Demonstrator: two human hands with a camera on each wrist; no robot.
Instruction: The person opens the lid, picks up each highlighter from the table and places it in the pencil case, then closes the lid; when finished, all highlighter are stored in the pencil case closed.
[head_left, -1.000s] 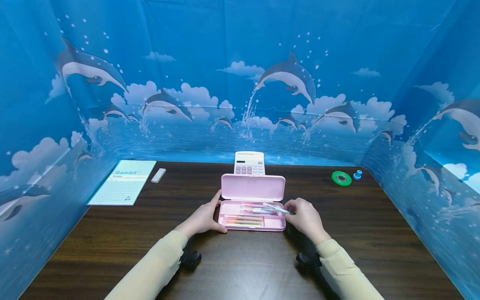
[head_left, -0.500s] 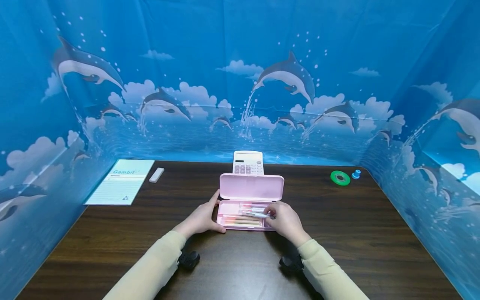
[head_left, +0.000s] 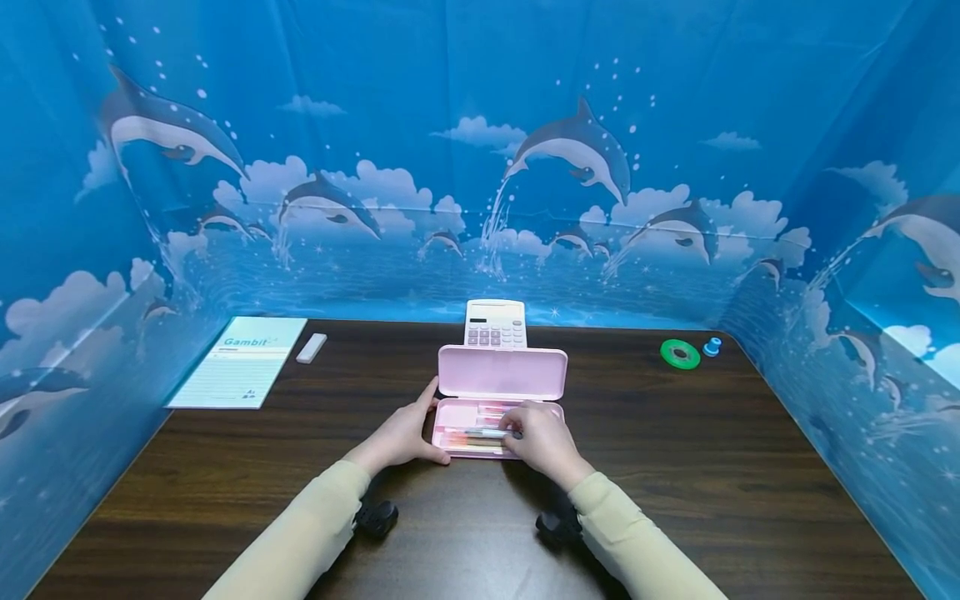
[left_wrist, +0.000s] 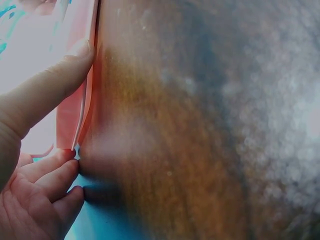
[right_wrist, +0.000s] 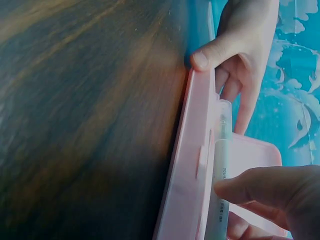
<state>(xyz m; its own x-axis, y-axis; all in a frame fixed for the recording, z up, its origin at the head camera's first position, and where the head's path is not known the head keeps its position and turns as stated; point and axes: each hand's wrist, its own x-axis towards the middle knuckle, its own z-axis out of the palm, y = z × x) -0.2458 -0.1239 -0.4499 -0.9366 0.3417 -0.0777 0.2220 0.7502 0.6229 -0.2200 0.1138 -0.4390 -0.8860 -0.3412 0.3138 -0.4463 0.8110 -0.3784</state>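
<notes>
An open pink pencil case lies at the middle of the table, its lid tipped back and several pens in its tray. My left hand holds the case's left end, thumb at the front corner and fingers at the side. In the left wrist view that thumb presses the pink wall. My right hand is over the tray's right half and hides part of it. Between thumb and fingers it pinches a pale marker pen with a clear cap, held lengthwise along the tray, cap end pointing left.
Behind the lid stands a white calculator. A notepad and a white eraser-like block lie at the back left. At the back right are a green ring-shaped roll and a small blue object. A dolphin-print curtain encloses the table.
My right hand has moved left with the marker pen, from beyond the case's right end to over the tray. My left hand keeps its hold on the case's left end.
</notes>
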